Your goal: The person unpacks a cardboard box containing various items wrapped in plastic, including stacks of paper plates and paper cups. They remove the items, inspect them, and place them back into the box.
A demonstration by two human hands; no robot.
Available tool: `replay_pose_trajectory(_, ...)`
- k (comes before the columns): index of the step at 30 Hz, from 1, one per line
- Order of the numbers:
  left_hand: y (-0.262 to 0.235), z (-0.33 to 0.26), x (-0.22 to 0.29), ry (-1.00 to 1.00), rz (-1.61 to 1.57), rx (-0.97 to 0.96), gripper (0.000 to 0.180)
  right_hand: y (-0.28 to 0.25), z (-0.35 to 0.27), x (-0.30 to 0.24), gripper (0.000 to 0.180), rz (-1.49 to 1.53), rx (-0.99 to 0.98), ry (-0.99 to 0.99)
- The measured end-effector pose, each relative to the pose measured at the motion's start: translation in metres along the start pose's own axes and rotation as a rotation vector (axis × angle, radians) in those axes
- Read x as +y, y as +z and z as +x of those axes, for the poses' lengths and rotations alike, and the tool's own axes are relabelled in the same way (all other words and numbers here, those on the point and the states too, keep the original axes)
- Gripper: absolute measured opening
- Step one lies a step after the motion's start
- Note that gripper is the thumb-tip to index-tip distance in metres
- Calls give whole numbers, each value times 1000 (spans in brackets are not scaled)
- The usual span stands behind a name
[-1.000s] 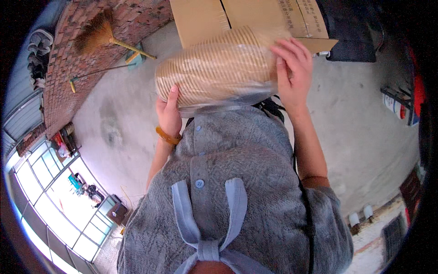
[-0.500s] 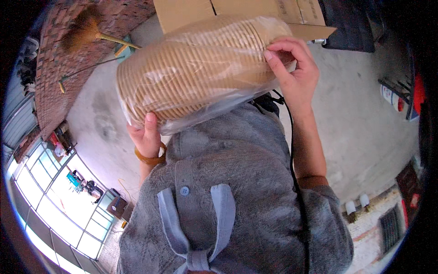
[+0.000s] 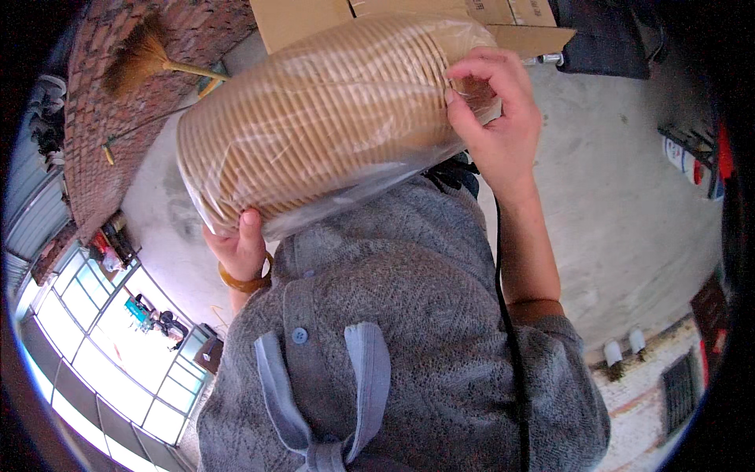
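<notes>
The bagged stack of brown paper bowls (image 3: pixel 330 118) now sits higher and tilted toward 10 o'clock, away from the cardboard box (image 3: pixel 393 16), the left hand (image 3: pixel 236 248) cupped closed under its low end and the right hand (image 3: pixel 491 110) pinching the plastic at 2 o'clock, so the pack is carried fully by both hands.

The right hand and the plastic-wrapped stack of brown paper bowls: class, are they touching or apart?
Touching. The head view shows the right hand with its fingers pressed on the plastic wrap at one end of the stack of bowls.

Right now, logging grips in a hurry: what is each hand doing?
Left hand: closed under the bagged stack of brown paper bowls, supporting its lower end.
Right hand: fingers pinching the plastic bag at the upper end.
</notes>
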State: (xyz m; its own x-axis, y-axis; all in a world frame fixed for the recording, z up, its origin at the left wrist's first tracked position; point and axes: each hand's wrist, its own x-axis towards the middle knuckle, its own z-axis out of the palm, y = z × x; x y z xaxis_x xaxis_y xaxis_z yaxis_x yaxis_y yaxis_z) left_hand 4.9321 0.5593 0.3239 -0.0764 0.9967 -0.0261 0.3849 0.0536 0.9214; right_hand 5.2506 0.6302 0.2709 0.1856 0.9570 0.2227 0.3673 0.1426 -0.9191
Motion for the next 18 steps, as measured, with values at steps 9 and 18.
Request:
replay_pose_trajectory(9, 4, -2, 12, -13, 13, 51, 49, 1, -5, 9, 14, 89, -7, 19)
replay_pose_trajectory(18, 9, 1, 18, 41, 51, 39, 52, -1, -3, 7, 12, 119, -2, 16)
